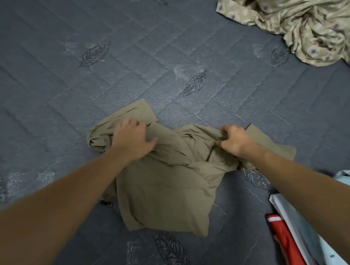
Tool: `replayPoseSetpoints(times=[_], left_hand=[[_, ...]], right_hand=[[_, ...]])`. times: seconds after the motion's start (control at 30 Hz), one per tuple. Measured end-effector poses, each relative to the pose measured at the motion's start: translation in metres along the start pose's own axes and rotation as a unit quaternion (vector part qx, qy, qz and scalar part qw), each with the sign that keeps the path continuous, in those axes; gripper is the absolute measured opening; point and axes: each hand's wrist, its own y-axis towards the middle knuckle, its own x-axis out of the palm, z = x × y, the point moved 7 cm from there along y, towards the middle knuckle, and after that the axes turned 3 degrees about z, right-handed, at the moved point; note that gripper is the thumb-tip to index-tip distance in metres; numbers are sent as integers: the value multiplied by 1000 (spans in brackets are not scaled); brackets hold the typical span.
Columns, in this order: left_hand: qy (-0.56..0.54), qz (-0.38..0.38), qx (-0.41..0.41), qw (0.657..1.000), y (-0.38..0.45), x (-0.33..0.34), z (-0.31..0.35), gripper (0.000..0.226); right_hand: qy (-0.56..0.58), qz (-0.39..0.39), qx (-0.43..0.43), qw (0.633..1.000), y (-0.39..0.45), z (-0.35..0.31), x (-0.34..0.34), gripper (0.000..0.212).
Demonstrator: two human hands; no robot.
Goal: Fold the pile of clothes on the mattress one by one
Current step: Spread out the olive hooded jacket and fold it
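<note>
Centrally, one crumpled khaki garment (169, 180) lies on the grey quilted mattress (62, 78). Left hand (132, 140) rests on it with fingers curled into the cloth; right hand (233, 139) grips a bunched fold. At 1 o'clock, one patterned beige sheet (307, 17), cut off. At 4 o'clock, red (285, 242), white and light-blue clothes, partly hidden by the forearm. No writing is readable.

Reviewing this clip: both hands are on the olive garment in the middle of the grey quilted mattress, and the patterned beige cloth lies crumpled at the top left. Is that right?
Not quite. The patterned beige cloth lies crumpled at the top right, not the top left, as the head view shows. The rest holds: the left hand and right hand are both on the olive garment in the middle of the grey quilted mattress.
</note>
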Motion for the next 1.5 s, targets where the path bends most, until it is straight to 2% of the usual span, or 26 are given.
replayPoseSetpoints(times=[0.03, 0.1, 0.17, 0.23, 0.3, 0.37, 0.43, 0.5, 0.6, 0.7, 0.73, 0.8, 0.97, 1.07, 1.13, 1.2, 1.3, 1.43, 1.5], left_hand=[[-76, -32, -1, 997, 3, 7, 13, 82], [-195, -97, -57, 974, 11, 27, 29, 104], [-218, -95, -102, 966, 22, 41, 33, 113], [-212, -90, -113, 966, 29, 52, 32, 106], [-229, -70, -105, 965, 31, 55, 27, 86], [-260, -30, -68, 963, 24, 49, 20, 62], [-275, 0, -16, 961, 13, 34, 14, 44], [-259, 25, 14, 965, 0, 13, 3, 36], [-268, 43, 43, 962, -16, -24, -16, 35], [-292, 67, 34, 953, -27, -65, -45, 27], [-294, 82, 23, 952, -31, -77, -57, 25], [-279, 102, -5, 955, -38, -95, -82, 24], [-196, 91, -45, 975, -50, -94, -122, 23], [-138, 34, -60, 988, -50, -64, -123, 21], [-115, 18, -65, 991, -46, -47, -115, 18], [-87, 26, -39, 995, -38, -36, -94, 32], [-106, 20, 18, 994, -22, -25, -45, 45], [-138, -12, 73, 988, 11, -11, 19, 59], [-163, -30, 84, 983, 27, -2, 40, 65]], right_hand=[[-13, 1, -18, 1000, 0, -7, 6, 40], [-1, 13, -52, 999, 2, -26, 16, 66], [21, 4, -89, 996, 6, -47, 29, 81], [19, -7, -111, 994, 13, -64, 42, 89], [8, -25, -115, 993, 19, -74, 53, 76], [54, -58, -125, 989, 16, -78, 61, 41], [144, -42, -126, 981, 8, -75, 53, 14], [214, -6, -98, 972, -1, -61, 32, 13], [257, 62, -45, 963, -15, -34, -18, 15], [289, 122, 14, 950, -28, -6, -76, 38], [296, 134, 25, 945, -33, 2, -93, 38], [297, 142, 41, 943, -39, 15, -117, 25], [224, 104, 74, 966, -40, 39, -118, 28], [118, 69, 72, 988, -36, 43, -92, 37], [42, 64, 40, 996, -36, 39, -74, 49], [-14, 74, -20, 997, -33, 30, -59, 58], [-71, 32, -92, 993, -27, 15, -34, 68], [-113, 16, -104, 988, -10, 16, -11, 89], [-117, 14, -109, 987, 2, 21, -3, 84]])
